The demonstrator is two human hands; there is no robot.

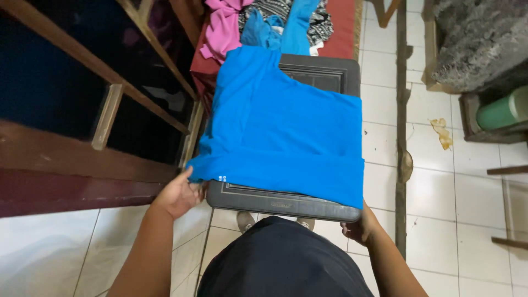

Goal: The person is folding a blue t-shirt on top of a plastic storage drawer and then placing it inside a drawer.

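A bright blue shirt lies spread over a dark rectangular tabletop, its near part folded into a band along the table's front. My left hand pinches the shirt's lower left corner at the table's left front edge. At the right front corner my right hand grips the lower right edge of the cloth, partly hidden under it. My dark-clothed body fills the bottom middle.
A heap of clothes, pink, blue and patterned, lies on a red surface behind the table. A dark wooden frame stands at the left. White tiled floor lies to the right, with a green cylinder on a shelf.
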